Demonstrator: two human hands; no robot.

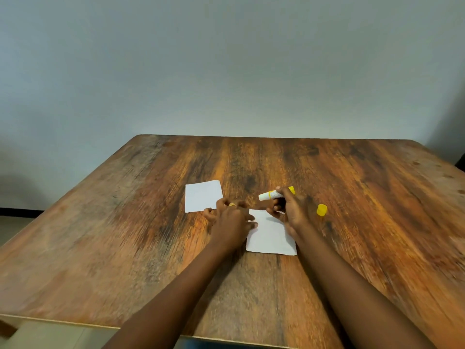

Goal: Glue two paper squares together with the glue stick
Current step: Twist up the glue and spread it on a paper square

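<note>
Gripping the uncapped glue stick (pixel 272 195) over the near square (pixel 271 238), the right hand (pixel 292 210) looks set to spread glue. The left hand (pixel 230 219), loosely bent and empty, steadies that square's left edge; the next move calls for even strokes.

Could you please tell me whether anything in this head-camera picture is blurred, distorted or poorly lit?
Head view: soft, even light; the left hand is motion-smeared, while the glue stick in the right hand reads clearly; the table blurs at its near edge and its sides splay from the wide lens.

glue stick (pixel 268 195) middle hidden, table (pixel 125 248) edges cropped
</note>
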